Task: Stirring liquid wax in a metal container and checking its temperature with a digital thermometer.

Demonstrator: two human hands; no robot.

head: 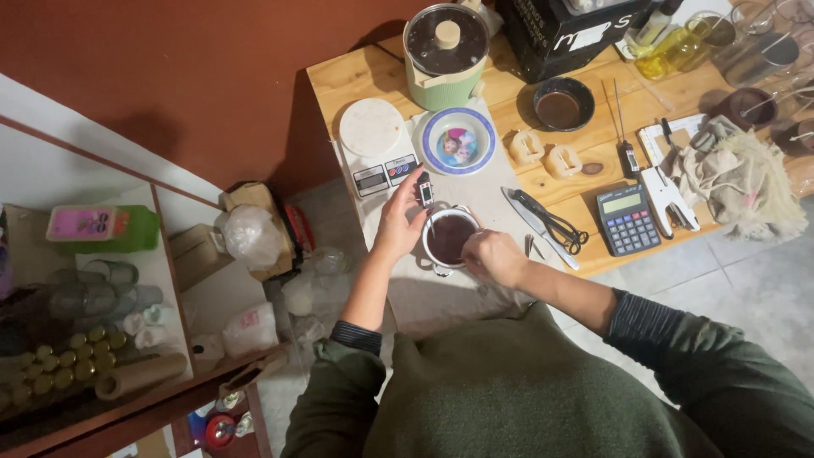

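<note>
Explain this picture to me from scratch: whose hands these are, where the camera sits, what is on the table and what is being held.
There is no machine here: a person works with bare hands, filmed from a camera on their head looking down. The left hand holds a small digital thermometer at the rim of a metal pot of dark liquid. The right hand rests at the pot's other edge; what it grips is hidden. On the wooden table lie a kitchen scale, a patterned bowl, scissors, a calculator and a green cooker.
</note>
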